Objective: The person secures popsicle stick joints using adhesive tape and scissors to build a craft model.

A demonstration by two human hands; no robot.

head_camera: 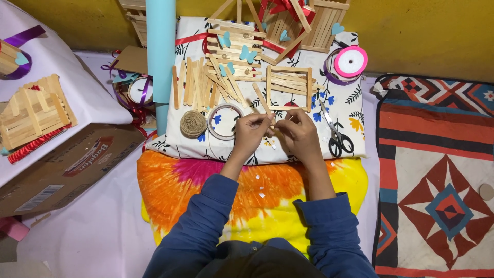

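Observation:
My left hand and my right hand meet over a floral white cloth, fingertips pinched together on a small strip that runs across to a wooden craft stick. Both arms wear blue sleeves. Loose wooden sticks lie just beyond my hands, beside a square stick frame. A clear tape ring and a ball of twine sit left of my left hand. Scissors lie right of my right hand.
A light blue paper roll lies at the cloth's left edge. Stick houses rest on a cardboard box at left. A pink ribbon spool sits at the far right. An orange-yellow tie-dye cloth covers my lap; a patterned rug lies at right.

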